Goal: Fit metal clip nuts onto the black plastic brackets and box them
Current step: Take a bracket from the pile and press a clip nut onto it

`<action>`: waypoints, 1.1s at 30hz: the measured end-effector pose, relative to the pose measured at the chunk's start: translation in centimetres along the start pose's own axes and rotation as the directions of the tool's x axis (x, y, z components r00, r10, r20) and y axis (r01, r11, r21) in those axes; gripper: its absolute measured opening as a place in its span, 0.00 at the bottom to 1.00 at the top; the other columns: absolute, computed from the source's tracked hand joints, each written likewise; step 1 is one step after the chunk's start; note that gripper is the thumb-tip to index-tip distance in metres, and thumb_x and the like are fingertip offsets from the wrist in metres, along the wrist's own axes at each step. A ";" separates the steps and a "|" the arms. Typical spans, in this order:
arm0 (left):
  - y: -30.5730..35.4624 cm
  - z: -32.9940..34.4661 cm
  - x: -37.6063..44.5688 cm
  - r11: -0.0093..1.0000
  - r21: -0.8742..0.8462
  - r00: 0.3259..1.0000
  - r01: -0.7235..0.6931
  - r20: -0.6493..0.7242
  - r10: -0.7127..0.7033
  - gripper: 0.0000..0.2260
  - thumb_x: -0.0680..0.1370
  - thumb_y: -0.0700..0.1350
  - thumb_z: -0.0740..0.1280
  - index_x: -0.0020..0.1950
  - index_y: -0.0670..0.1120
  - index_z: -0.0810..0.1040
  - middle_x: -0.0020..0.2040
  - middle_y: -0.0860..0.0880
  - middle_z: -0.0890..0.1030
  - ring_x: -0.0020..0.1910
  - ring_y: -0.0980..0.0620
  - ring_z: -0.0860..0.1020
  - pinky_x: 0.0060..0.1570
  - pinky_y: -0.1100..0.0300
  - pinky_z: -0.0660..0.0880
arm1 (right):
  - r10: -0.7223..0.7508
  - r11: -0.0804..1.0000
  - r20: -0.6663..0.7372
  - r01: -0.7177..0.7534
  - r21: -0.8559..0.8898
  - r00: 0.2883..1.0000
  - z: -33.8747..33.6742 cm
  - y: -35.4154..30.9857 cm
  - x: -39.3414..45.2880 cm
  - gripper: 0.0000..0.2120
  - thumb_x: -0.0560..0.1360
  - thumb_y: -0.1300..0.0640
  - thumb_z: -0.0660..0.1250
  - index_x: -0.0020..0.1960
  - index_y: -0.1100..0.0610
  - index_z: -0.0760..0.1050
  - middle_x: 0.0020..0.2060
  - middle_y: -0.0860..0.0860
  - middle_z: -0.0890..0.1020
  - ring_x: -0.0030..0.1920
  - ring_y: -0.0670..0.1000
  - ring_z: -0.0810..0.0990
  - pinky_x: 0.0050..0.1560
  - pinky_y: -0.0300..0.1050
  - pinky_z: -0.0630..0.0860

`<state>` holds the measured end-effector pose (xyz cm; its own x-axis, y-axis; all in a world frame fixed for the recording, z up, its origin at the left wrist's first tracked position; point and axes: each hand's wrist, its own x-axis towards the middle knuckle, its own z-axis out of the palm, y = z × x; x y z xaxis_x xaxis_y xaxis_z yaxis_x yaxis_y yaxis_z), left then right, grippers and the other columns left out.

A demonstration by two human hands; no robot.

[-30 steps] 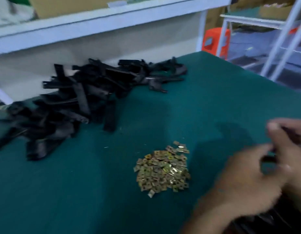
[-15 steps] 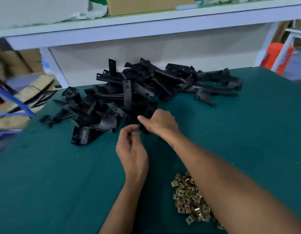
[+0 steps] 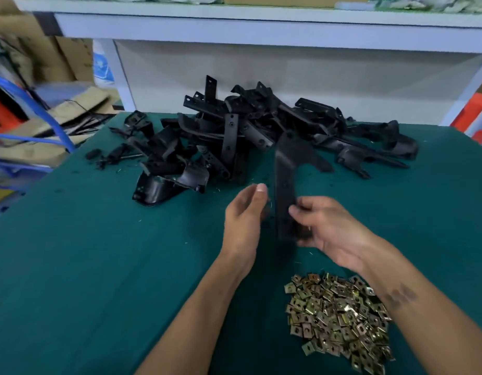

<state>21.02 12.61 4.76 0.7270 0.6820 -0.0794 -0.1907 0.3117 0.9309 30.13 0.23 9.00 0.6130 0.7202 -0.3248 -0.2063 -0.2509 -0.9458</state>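
One long flat black plastic bracket (image 3: 284, 185) is pinched by my right hand (image 3: 329, 228) just beyond the brass clip-nut heap (image 3: 340, 320); my left hand (image 3: 245, 212) hovers relaxed, holding nothing. It looks light and stiff, so I'd grip its lower end.

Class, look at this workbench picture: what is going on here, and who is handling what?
A person is at a green-covered table. Their right hand grips the near end of one black plastic bracket, held clear of the bracket pile at the back. The left hand is beside it, fingers relaxed, apparently holding nothing. The heap of brass-coloured clip nuts lies near the right forearm. No nut visibly sits on the held bracket yet.
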 end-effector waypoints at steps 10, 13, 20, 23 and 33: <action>3.7 0.2 -1.5 0.929 -0.366 0.987 -0.049 0.124 0.101 0.09 0.87 0.46 0.58 0.50 0.47 0.75 0.44 0.50 0.82 0.36 0.54 0.77 0.29 0.60 0.73 | -0.267 0.942 -0.101 0.238 -0.238 0.958 -0.4 0.2 -3.1 0.04 0.79 0.61 0.71 0.49 0.54 0.84 0.41 0.50 0.88 0.41 0.47 0.86 0.44 0.41 0.84; 4.5 -0.6 -1.3 0.924 -0.383 0.984 0.001 0.164 0.067 0.09 0.87 0.47 0.57 0.50 0.48 0.73 0.45 0.50 0.81 0.34 0.54 0.72 0.31 0.61 0.69 | -0.433 0.804 -0.100 0.334 -0.491 0.896 -4.2 0.9 -3.9 0.04 0.78 0.58 0.73 0.49 0.50 0.84 0.35 0.43 0.85 0.34 0.41 0.81 0.37 0.32 0.76; 4.0 -2.4 -1.1 0.985 0.163 0.962 0.055 0.257 -0.096 0.08 0.86 0.43 0.59 0.57 0.43 0.77 0.47 0.46 0.84 0.35 0.49 0.79 0.31 0.56 0.77 | -0.192 0.649 0.223 0.294 -0.702 0.956 -6.6 3.5 -4.2 0.05 0.73 0.56 0.78 0.45 0.46 0.85 0.40 0.42 0.80 0.39 0.41 0.78 0.40 0.34 0.71; 2.8 -2.0 -1.3 0.922 0.385 0.958 -0.040 0.277 -0.075 0.10 0.87 0.43 0.57 0.61 0.40 0.75 0.44 0.42 0.86 0.33 0.45 0.82 0.34 0.53 0.82 | -0.220 0.621 0.242 0.327 -0.712 0.945 -6.0 3.6 -4.3 0.04 0.73 0.51 0.78 0.47 0.45 0.85 0.41 0.39 0.80 0.40 0.42 0.77 0.40 0.34 0.71; 0.7 -2.1 -0.7 0.819 0.537 0.911 -0.203 0.410 -0.043 0.11 0.87 0.45 0.58 0.58 0.38 0.73 0.38 0.43 0.84 0.25 0.46 0.75 0.22 0.57 0.72 | -0.252 0.444 0.255 0.346 -0.826 0.933 -3.9 3.9 -5.0 0.03 0.76 0.52 0.74 0.47 0.46 0.81 0.43 0.40 0.77 0.46 0.40 0.77 0.47 0.41 0.76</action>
<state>19.02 13.71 4.75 0.9412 0.3363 0.0336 0.0508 -0.2389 0.9697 29.28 -6.87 6.93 0.4297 0.9006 -0.0658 0.7506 -0.3968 -0.5283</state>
